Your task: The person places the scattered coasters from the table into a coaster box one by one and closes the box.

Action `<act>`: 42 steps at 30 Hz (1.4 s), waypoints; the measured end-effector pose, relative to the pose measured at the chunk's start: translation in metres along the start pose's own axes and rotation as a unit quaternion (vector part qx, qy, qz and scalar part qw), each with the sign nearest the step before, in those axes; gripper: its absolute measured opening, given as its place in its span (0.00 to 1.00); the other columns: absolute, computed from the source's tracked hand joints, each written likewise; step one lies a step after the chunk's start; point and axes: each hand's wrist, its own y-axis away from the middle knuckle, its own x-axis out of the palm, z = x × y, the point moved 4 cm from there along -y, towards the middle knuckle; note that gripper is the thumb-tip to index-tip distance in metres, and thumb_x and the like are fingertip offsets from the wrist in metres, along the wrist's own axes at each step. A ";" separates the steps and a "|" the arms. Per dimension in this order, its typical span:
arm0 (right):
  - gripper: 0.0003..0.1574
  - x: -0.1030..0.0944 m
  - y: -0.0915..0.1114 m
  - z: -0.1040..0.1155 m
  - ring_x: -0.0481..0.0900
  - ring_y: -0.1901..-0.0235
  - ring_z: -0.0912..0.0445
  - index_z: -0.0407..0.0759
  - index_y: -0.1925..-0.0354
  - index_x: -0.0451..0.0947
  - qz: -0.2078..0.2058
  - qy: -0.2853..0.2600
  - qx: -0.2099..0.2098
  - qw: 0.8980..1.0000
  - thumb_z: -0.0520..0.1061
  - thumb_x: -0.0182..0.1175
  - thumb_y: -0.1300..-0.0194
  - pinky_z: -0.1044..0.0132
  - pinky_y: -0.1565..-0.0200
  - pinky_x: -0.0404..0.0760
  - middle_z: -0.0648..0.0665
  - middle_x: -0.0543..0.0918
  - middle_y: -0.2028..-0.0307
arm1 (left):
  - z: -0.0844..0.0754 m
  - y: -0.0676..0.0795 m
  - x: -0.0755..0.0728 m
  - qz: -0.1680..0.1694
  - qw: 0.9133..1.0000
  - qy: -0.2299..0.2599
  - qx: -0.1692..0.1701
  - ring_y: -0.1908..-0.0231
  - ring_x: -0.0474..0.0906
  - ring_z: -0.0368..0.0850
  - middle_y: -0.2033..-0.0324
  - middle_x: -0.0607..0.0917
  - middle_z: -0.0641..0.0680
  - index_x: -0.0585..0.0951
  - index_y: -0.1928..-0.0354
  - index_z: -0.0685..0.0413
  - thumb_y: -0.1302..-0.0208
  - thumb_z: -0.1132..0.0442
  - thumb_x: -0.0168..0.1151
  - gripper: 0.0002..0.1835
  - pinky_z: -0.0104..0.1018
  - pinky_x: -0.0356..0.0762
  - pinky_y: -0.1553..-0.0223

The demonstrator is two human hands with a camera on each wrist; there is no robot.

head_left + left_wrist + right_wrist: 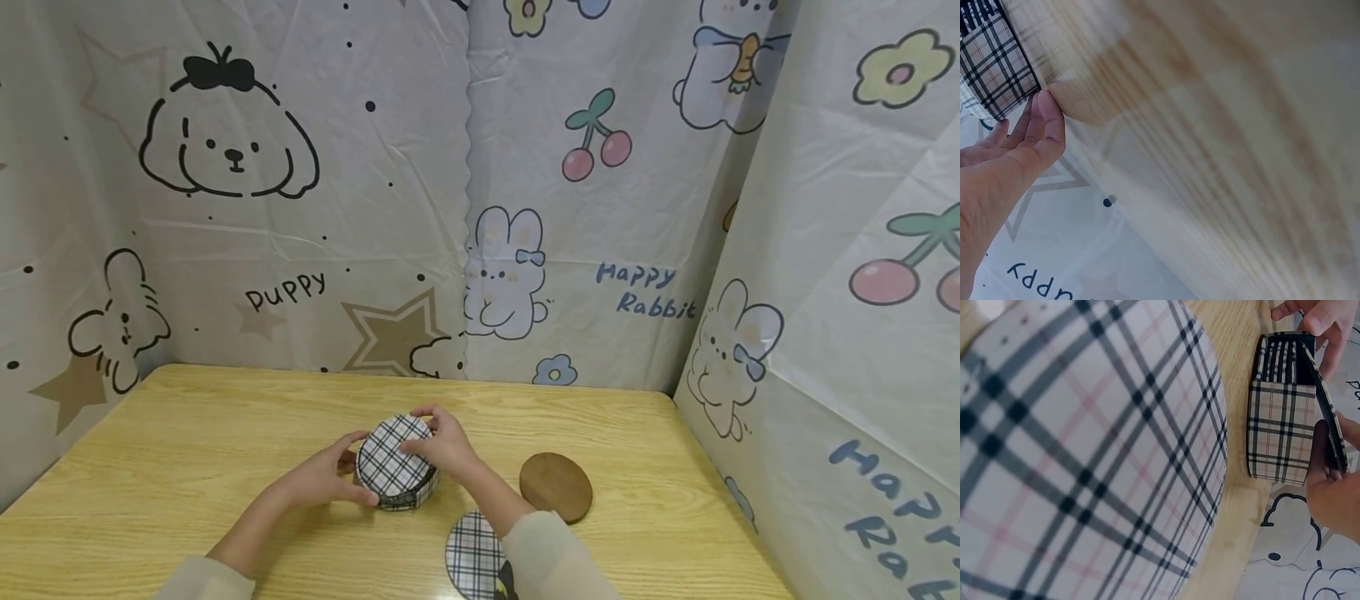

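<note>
A round plaid coaster [390,454] is pinched in my right hand [447,446], thumb on its face and fingers at its far edge. In the right wrist view that coaster [1329,403] tilts against the open side of a plaid coaster holder [1279,431], where several coasters stand in a row. My left hand [326,477] grips the holder [401,502] from the left, its thumb at the near side. In the left wrist view the left fingertips touch the holder's edge [1000,69] close to the tabletop.
A second plaid coaster [472,550] with a black and yellow mark lies near my right sleeve, which partly covers it. To the right lies a brown round disc [555,486]. Behind the wooden table [225,417] hangs a printed curtain [375,208].
</note>
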 end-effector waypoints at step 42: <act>0.30 -0.004 -0.001 -0.002 0.68 0.68 0.57 0.45 0.49 0.78 -0.012 0.141 -0.013 0.990 0.49 0.73 0.51 0.70 0.72 0.70 0.44 0.69 0.63 | -0.001 0.001 0.001 -0.003 1.000 -0.005 -0.009 0.40 0.67 0.65 0.43 0.74 0.64 0.50 0.29 0.60 0.54 0.51 0.74 0.56 0.62 0.65 0.40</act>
